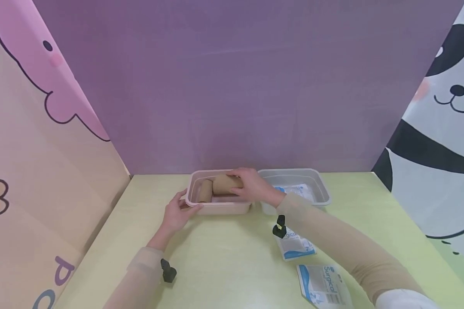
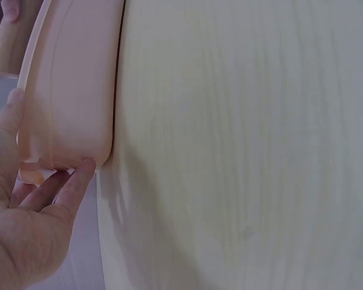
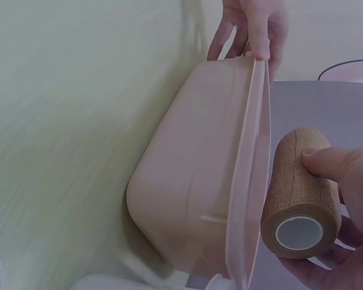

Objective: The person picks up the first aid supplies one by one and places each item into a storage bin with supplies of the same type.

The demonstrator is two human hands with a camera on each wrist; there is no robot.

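On worktop [image 1: 224, 253]: pink bin [image 1: 224, 209], left hand [image 1: 176, 213] fingers clamped on its left end. Right hand [image 1: 251, 186] fingers clamped round large bandage roll [image 1: 225, 184], held at bin opening. Smaller roll [image 1: 206, 191] inside, left of large roll. Grey bin [image 1: 286, 176] just right, packet [image 1: 303, 191] inside.

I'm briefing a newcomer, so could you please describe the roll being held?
On the yellow table, find the pink bin, left of the pale grey bin. There, the right hand grips the tan roll, which looks larger than the unheld roll beside it.
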